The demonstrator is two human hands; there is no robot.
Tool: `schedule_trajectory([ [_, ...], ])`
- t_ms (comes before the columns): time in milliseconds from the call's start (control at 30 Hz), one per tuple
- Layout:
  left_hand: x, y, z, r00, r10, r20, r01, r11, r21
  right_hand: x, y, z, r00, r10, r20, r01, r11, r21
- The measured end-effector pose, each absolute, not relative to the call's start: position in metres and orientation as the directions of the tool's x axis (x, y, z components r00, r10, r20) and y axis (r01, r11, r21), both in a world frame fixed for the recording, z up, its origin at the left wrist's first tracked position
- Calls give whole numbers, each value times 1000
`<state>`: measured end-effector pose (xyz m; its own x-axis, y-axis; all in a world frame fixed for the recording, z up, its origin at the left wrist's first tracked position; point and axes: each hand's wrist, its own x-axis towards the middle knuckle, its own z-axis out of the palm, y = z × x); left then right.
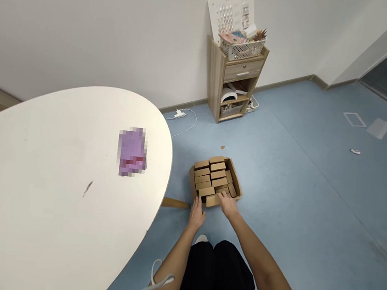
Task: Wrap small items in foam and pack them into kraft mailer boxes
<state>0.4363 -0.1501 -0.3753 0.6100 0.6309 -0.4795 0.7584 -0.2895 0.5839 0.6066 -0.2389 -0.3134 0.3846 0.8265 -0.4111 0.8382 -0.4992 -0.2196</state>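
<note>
A brown cardboard box [235, 179] stands without a lid on the floor in front of me. Several small cardboard boxes [218, 175] are packed inside it, mostly in rows. My left hand [197, 213] is at the near left corner of the large box, its fingers stretched forward and its thumb apart. At the near edge, my right hand [228, 205] has its fingers bent over the right end of a small cardboard box [213, 200]. That one lies at the front of the pack. The right fingertips are partly hidden from me.
Left of the box is a round white table [67, 224] with a blurred purple packet [132, 150] on it; its wooden leg [175, 203] reaches close to the box. A wooden cabinet [217, 83] with a white basket [243, 48] stands by the wall. A white cable [192, 124] lies nearby.
</note>
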Motion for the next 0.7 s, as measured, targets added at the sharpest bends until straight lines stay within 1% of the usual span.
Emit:
schedule_trajectory([
  [100,447,-145,-404,623,633,-460,749,-312,584,602,-229,-358,370,834,-409,841,-488,-233],
  [200,450,-146,-421,632,605,-484,759,-360,542,594,-222,-392,378,830,-410,835,-496,-236],
  [300,449,-149,-432,610,579,-541,790,-392,471,583,-218,-420,383,829,-407,826,-505,-251],
  [433,443,-153,-432,541,593,-596,841,-359,405,571,-223,-442,352,846,-401,825,-482,-293],
  [500,442,-157,-420,520,599,-609,853,-331,402,568,-231,-440,343,833,-433,836,-481,-263],
  [567,442,-165,-400,514,582,-630,857,-313,410,568,-242,-428,353,808,-471,847,-490,-206],
  [633,442,-176,-369,526,549,-650,850,-312,425,568,-254,-404,368,775,-513,847,-507,-160],
  [700,440,-188,-329,554,504,-662,832,-311,460,569,-265,-369,366,756,-543,850,-508,-136],
])
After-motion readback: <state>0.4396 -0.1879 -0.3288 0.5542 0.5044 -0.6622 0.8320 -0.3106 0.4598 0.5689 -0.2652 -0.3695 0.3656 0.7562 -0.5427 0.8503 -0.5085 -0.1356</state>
